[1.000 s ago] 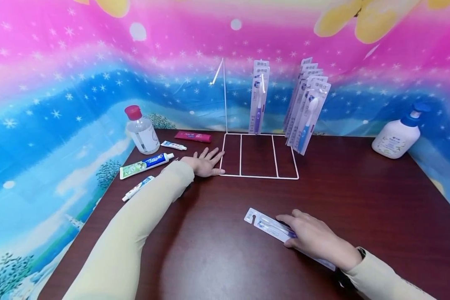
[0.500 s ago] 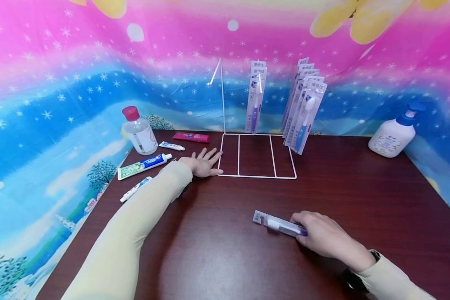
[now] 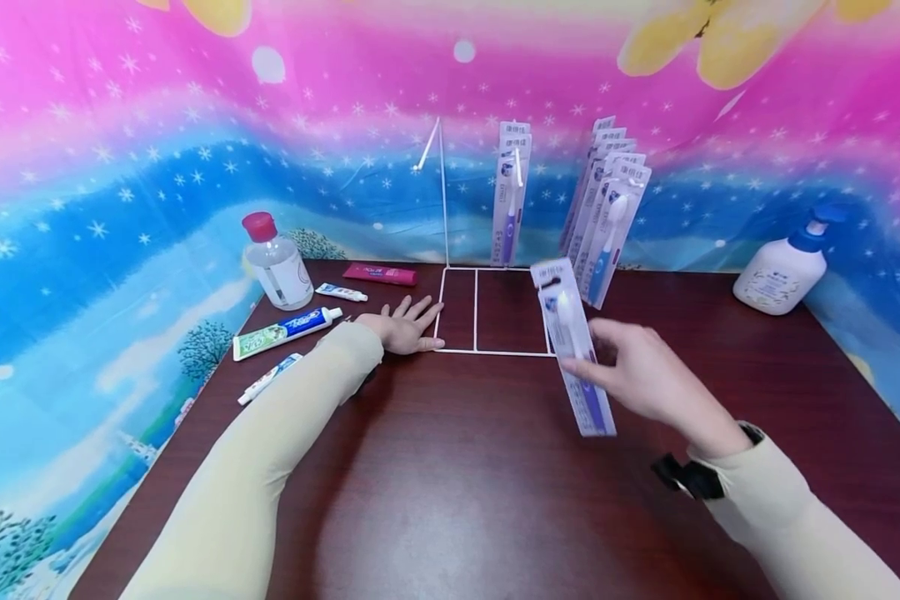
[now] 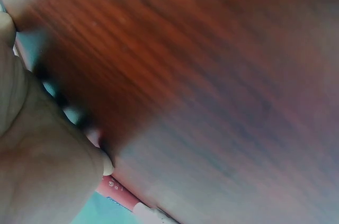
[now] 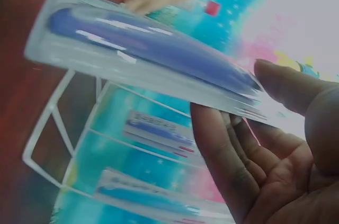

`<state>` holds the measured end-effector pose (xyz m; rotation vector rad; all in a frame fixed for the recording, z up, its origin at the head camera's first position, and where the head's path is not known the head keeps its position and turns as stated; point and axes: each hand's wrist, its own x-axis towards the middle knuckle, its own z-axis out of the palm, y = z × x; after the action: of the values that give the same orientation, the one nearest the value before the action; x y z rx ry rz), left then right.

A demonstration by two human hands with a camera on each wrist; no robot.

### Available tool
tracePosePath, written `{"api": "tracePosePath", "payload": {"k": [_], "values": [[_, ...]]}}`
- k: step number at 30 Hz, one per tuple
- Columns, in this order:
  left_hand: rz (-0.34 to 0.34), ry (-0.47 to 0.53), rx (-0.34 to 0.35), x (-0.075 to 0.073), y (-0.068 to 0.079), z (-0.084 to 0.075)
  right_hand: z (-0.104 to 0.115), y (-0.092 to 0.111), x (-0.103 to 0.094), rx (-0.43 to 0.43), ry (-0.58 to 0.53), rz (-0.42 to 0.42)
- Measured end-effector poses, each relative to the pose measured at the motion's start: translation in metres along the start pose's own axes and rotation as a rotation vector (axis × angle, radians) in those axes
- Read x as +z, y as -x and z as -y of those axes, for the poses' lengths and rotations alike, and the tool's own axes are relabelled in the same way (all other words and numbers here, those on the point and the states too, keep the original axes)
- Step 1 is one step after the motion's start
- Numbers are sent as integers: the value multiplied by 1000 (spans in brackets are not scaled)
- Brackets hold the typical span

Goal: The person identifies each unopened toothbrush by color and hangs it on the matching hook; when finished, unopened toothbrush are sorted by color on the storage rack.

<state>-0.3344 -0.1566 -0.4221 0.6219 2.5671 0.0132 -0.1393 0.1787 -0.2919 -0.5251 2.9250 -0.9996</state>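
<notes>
A packaged toothbrush [image 3: 567,322] with a purple handle is held up in front of the white wire rack [image 3: 476,312]. My right hand [image 3: 637,367] pinches it between thumb and fingers; the right wrist view shows its purple handle [image 5: 153,49] under clear plastic. Flat on the table at the rack's left front corner rests my left hand [image 3: 401,329], fingers spread and fingertips at the frame. On the rack's middle hook hang packaged purple toothbrushes [image 3: 510,208]. Several more packs, a blue toothbrush [image 3: 609,242] foremost, hang at the right. The left hook holds nothing.
Left of the rack lie a pink tube [image 3: 380,274], a small white tube [image 3: 341,292], a green and blue toothpaste tube [image 3: 285,333] and another small tube [image 3: 270,379]. A red-capped bottle [image 3: 277,267] stands behind them. A pump bottle [image 3: 780,271] stands far right.
My right hand has lifted the packaged toothbrush from low over the table, moved it toward the rack and turned it upright, front showing. The left hand has stayed at the rack's corner.
</notes>
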Motion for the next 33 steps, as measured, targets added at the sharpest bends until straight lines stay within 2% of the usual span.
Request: {"api": "tracePosePath", "payload": {"k": [8, 14, 20, 26, 33], "values": [[1, 15, 12, -1, 3, -1, 18, -53, -15, 5, -60, -106], [-2, 26, 33, 0, 3, -1, 24, -81, -18, -27, -167, -101], [-1, 16, 16, -3, 2, -2, 25, -98, -15, -5, -221, -102], [-13, 8, 19, -3, 3, -3, 18, -117, -12, 13, -128, -123], [-12, 22, 39, -3, 12, -5, 6, -154, -4, 32, -66, -99]]}}
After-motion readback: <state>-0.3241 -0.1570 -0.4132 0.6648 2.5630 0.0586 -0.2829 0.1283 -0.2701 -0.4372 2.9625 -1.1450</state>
